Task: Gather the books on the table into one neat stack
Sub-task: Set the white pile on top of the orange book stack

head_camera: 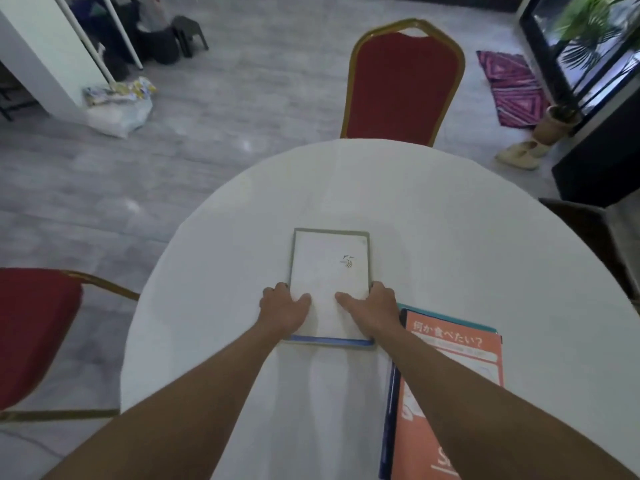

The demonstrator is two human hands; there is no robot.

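Observation:
A white-covered book (329,271) lies on top of a small stack in the middle of the round table (450,220); a grey edge and a blue edge of the books beneath show around it. My left hand (282,306) grips the stack's left side with the thumb on the cover. My right hand (372,308) grips its right side the same way. To the right, near the front edge, lies an orange book (446,393) with Japanese text, resting on a teal book (450,318) and a dark blue one (389,410). My right forearm crosses over it.
A white cloth covers the table. A red chair with a gold frame (403,81) stands at the far side, another red chair (34,327) at the left. On the floor are bags (117,102), a patterned mat (512,84) and slippers (519,154).

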